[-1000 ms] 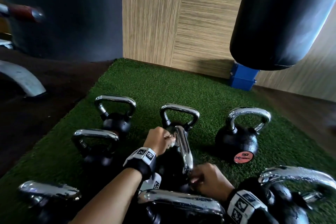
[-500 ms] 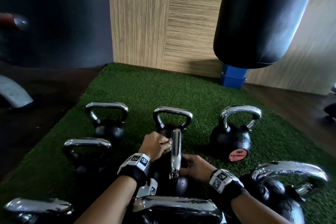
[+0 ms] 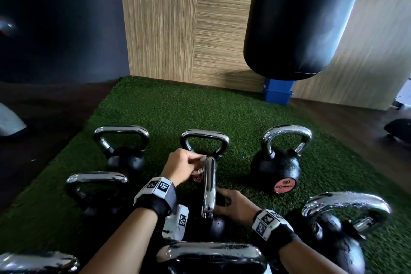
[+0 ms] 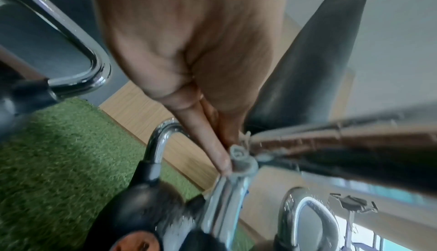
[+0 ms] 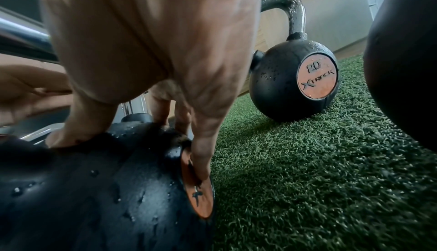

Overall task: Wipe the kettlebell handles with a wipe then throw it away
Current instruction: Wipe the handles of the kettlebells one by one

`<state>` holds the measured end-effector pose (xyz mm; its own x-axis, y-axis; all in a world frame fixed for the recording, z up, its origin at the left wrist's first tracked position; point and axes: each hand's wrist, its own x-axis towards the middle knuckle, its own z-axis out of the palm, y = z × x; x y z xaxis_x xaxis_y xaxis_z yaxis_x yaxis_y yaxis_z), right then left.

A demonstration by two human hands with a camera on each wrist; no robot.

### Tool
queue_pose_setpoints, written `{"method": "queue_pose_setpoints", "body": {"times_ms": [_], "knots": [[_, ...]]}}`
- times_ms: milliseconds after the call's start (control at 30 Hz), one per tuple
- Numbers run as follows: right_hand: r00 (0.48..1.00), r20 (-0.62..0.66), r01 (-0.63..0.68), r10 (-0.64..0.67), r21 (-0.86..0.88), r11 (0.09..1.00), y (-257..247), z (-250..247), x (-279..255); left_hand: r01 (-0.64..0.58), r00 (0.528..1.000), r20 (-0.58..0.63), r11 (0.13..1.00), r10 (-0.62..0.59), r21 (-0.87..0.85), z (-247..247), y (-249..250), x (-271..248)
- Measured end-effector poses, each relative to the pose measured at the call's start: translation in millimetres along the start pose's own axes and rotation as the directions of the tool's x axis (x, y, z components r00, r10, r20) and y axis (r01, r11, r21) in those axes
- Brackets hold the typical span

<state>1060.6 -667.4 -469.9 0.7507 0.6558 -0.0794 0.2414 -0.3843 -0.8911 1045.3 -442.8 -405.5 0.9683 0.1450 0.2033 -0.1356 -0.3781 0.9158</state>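
Left hand (image 3: 182,168) fingers pinch a crumpled grey wipe (image 4: 241,159) against the chrome handle (image 3: 209,187); right hand (image 3: 235,203) fingers grasp that black round kettlebell (image 5: 94,189).

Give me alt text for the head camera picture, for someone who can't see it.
A left hand pinches a wipe against the chrome handle of a kettlebell while the right hand grips its black body, among other kettlebells on green turf. A black punching bag hangs beyond.

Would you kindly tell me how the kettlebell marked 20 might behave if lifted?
Probably heavy for its size: the kettlebell is a solid-looking black ball marked 20. Its chrome handle carries droplets, so it may feel slippery. Standing upright on turf, it seems unlikely to roll.
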Motion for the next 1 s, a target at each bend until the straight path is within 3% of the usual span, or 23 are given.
{"method": "queue_pose_setpoints", "body": {"times_ms": [100,200,367,533,700,867,1000], "knots": [[1.0,-0.002,0.012,-0.012,-0.003,1.0,1,0,0,0.067,0.991,0.114,0.997,-0.063,-0.027,-10,8,-1],[1.0,-0.013,0.019,-0.019,-0.014,1.0,4,1,1,0.06,0.981,0.186,0.998,-0.056,-0.013,-17,11,-6],[1.0,-0.014,0.017,-0.017,-0.01,1.0,5,1,2,0.148,0.969,0.208,0.987,-0.132,-0.066,-23,21,-14],[1.0,-0.002,0.024,-0.024,0.014,1.0,5,2,-1,0.264,0.882,0.433,0.955,-0.183,-0.136,-31,32,-31],[1.0,-0.005,0.022,-0.022,0.047,0.999,3,-1,-2,0.259,0.911,0.371,0.949,-0.179,-0.18,-29,40,-39],[1.0,-0.009,0.024,-0.024,0.046,0.999,4,1,-4,0.28,0.803,0.569,0.955,-0.176,-0.1,-36,41,-57],[1.0,-0.006,0.03,-0.03,0.053,0.998,2,0,-4,0.256,0.832,0.527,0.963,-0.175,-0.086,-37,41,-60]]}}
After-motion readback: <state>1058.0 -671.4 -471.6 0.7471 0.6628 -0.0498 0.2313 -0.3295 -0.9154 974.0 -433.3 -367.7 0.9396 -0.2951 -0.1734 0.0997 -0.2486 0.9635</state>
